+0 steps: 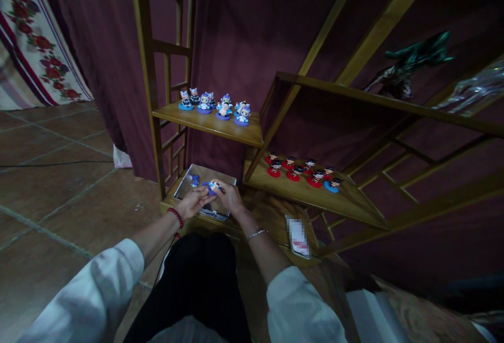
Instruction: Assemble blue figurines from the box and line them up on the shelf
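Observation:
Both my hands meet over an open cardboard box (185,181) on the lowest shelf. My left hand (193,201), with a red bead bracelet at the wrist, and my right hand (230,197), with a thin silver bracelet, are closed together on a small blue-and-white figurine (213,186). Another small blue figurine (194,179) lies inside the box, just beyond my left fingers.
A wooden shelf unit (220,127) carries several blue-based figurines (224,107) on its upper board and several red-based figurines (303,170) on the right board. A flat packet (298,236) lies by my right forearm. Maroon curtain behind; tiled floor to the left.

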Tool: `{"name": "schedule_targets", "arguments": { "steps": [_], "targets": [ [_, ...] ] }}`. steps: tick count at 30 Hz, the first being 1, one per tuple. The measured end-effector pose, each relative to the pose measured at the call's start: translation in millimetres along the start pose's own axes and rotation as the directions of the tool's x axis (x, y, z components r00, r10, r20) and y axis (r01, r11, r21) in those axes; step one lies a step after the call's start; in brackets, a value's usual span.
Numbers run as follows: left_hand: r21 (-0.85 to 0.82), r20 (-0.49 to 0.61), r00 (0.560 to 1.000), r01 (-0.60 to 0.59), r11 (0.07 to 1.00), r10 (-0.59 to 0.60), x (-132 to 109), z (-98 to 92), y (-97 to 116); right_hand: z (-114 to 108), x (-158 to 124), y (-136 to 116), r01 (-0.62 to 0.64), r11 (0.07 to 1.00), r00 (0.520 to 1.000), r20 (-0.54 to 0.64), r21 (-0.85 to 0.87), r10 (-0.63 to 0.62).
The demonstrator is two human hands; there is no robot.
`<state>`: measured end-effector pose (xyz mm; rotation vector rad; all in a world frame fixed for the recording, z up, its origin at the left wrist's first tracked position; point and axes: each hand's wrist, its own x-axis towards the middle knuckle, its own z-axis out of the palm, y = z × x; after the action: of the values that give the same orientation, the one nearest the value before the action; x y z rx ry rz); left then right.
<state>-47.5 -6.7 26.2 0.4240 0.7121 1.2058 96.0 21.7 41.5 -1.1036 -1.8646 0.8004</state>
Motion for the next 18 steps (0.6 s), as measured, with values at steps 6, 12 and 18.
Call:
{"name": "schedule_targets", "arguments": {
  "steps": [6,12,18],
  "targets": [
    [0.044,0.053,0.999,-0.009,0.999,0.006,-1.6,1.5,0.2,-5.0,0.9,-5.1,0.015,0.998,0.999,0.033,-0.062,-0.013],
    [0.074,0.0,1.0,0.01,0.997,-0.01,-6.0,9.4,3.7,-8.0,-0.8,-11.0,0.036,0.99,0.998,0.061,-0.134,-0.028],
    [0.082,-0.037,0.999,0.021,0.996,-0.018,-10.7,15.3,9.9,-7.3,1.4,-14.4,0.134,0.954,0.987,0.121,-0.268,-0.105]
  ]
}}
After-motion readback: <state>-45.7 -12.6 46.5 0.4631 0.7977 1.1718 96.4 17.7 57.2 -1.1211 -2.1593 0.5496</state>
